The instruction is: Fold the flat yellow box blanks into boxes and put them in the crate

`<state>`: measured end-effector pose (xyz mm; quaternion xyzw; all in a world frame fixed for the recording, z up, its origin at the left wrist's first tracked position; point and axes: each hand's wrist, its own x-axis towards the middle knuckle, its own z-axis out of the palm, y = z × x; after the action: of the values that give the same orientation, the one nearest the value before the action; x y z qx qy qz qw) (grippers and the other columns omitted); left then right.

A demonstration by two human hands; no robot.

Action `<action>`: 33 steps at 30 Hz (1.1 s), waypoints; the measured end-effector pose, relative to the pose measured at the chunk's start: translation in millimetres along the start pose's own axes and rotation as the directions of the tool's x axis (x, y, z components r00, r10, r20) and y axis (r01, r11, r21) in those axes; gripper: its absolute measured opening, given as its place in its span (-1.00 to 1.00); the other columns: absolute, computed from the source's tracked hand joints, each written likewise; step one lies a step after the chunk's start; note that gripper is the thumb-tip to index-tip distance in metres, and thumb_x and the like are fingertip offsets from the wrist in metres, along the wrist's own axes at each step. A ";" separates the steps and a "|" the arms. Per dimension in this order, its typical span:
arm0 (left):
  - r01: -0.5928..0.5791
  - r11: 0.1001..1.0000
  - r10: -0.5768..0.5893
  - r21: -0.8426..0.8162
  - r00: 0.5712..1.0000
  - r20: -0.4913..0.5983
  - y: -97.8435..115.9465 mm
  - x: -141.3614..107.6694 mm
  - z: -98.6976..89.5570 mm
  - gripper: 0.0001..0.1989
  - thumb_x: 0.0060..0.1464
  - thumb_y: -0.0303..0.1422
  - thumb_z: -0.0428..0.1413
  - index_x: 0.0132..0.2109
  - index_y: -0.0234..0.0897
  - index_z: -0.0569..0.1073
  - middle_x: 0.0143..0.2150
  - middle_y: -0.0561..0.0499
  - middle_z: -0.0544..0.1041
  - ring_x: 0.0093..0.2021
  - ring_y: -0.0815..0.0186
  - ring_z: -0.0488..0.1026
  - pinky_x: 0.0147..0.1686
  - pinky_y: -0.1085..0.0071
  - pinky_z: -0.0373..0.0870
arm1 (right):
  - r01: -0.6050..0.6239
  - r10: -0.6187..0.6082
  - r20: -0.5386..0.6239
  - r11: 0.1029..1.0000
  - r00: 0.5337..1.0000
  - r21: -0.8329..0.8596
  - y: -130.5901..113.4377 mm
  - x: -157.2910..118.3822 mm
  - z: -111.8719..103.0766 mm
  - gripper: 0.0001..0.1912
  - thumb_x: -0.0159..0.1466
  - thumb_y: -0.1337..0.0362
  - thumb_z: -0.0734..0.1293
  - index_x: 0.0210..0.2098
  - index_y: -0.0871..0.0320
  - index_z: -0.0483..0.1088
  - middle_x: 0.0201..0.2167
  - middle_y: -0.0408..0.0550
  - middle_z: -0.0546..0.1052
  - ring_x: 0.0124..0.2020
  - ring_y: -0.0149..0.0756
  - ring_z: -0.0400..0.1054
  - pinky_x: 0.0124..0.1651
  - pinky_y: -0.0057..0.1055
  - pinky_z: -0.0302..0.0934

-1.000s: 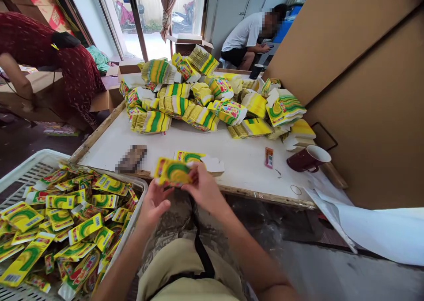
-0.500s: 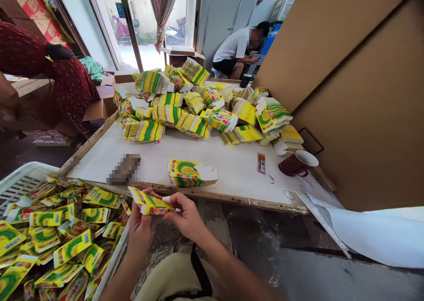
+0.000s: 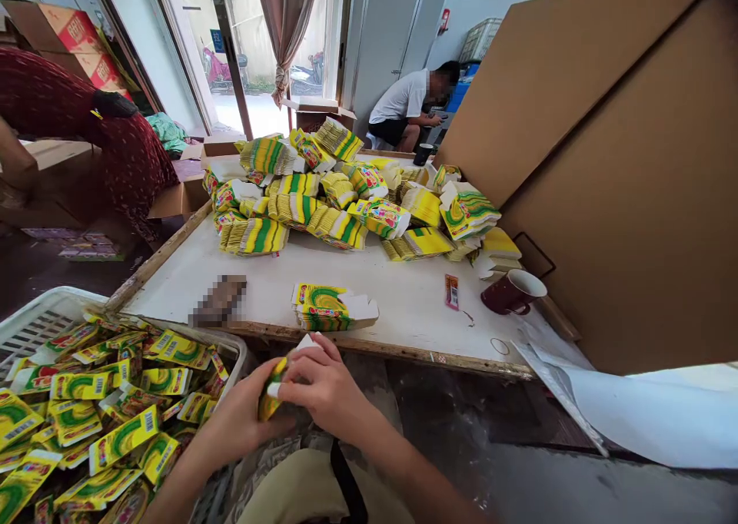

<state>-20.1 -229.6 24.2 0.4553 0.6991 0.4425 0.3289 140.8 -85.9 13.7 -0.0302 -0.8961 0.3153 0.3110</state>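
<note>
A small yellow and green carton [image 3: 270, 401] is between my two hands, below the table's front edge and largely covered by fingers. My left hand [image 3: 245, 416] is wrapped round its left side. From the right, my right hand [image 3: 323, 382] grips the carton's upper end, where a white flap shows. A short stack of flat cartons [image 3: 326, 307] lies on the white table [image 3: 380, 293] just beyond my hands. Behind it are piled many bundles of flat cartons [image 3: 294, 209]. At the left, a white basket [image 3: 63, 297] holds many yellow cartons [image 3: 124, 436].
On the table's right are a dark red mug [image 3: 510, 293] and a small red packet [image 3: 451, 292]. Large cardboard sheets [image 3: 623, 194] stand at the right. One person in dark red [image 3: 127, 147] bends at the left; another in white [image 3: 403, 97] sits at the back.
The carton has turned more upright and moved lower, with more of it hidden by fingers. My left hand has turned over its side, and my right hand has shifted onto its upper end.
</note>
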 end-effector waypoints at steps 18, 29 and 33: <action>-0.241 0.864 0.295 0.441 0.954 -0.056 -21.0 -3.1 39.0 -0.40 -0.13 -0.52 0.10 0.12 -0.18 0.22 -0.06 -0.09 0.50 -0.28 0.17 0.56 -0.37 0.30 0.51 | -0.391 0.362 0.185 0.661 0.914 0.640 3.0 -18.3 45.7 -0.27 0.32 0.09 0.29 0.40 0.06 -0.03 0.34 0.13 0.23 0.30 -0.09 0.18 0.26 -0.12 0.16; -0.141 0.904 0.210 0.403 0.968 -0.134 -15.9 -1.2 29.9 -0.47 -0.13 -0.31 0.27 0.01 -0.21 0.31 -0.13 -0.07 0.52 -0.18 0.13 0.56 -0.24 0.25 0.54 | -0.179 0.072 0.370 0.948 0.926 0.263 9.7 -6.1 5.1 -0.75 0.27 0.27 0.37 -0.06 0.16 0.53 0.36 0.21 0.19 0.35 -0.06 0.11 0.23 -0.23 0.22; -0.138 0.899 0.188 0.415 0.979 -0.082 -18.6 -1.3 33.8 -0.27 -0.12 -0.33 0.29 0.20 -0.19 0.22 -0.09 -0.10 0.56 -0.17 0.12 0.58 -0.22 0.25 0.54 | -0.228 0.083 0.419 0.923 0.904 0.310 16.4 -2.9 -2.7 -0.76 0.13 0.33 0.49 -0.17 0.11 0.57 0.18 0.08 0.43 0.15 -0.13 0.39 0.16 -0.27 0.29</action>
<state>3.1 -223.7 -6.1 0.5431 0.7538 0.3399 0.1461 142.4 -72.0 4.2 0.0178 -0.8640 0.4940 0.0961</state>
